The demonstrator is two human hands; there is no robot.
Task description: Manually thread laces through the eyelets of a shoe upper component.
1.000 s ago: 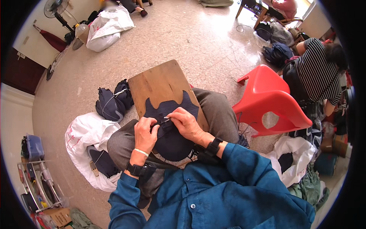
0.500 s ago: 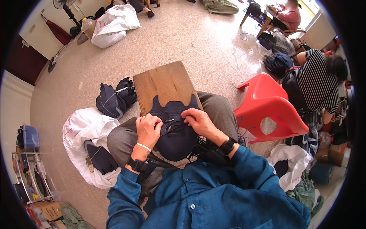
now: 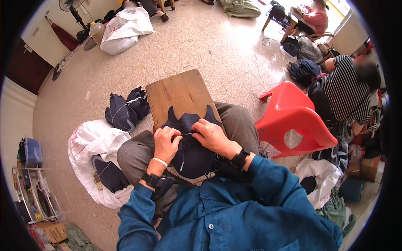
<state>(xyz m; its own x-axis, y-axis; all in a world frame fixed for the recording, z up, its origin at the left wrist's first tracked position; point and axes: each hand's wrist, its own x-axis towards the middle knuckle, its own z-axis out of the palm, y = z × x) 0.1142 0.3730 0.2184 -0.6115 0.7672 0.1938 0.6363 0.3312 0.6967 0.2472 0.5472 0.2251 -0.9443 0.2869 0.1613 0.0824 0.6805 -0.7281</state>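
Observation:
A dark navy shoe upper (image 3: pixel 193 158) lies flat across my lap, its far end with two pointed tabs resting on a wooden stool top (image 3: pixel 180 94). My left hand (image 3: pixel 165 144) is over the upper's left side, thumb and fingers pinched on a thin dark shoelace (image 3: pixel 187 134). From the right, my right hand (image 3: pixel 212 136) pinches the same lace, so a short stretch of it runs between both hands. One lace end with a pale tip hangs down over the rounded part of the upper. My fingers hide the lace holes.
Bundled dark uppers (image 3: pixel 125 109) lie left of the stool, beside a white sack (image 3: pixel 98 140) with a dark piece on it. To the right stands a red plastic chair (image 3: pixel 293 119). A person in a striped shirt (image 3: pixel 345 90) bends beyond it. Another white bag (image 3: pixel 320 178) lies nearer.
The lace, earlier in loose loops on the upper, is now drawn between my fingers, with one end hanging down. My right hand has moved slightly left and nearer.

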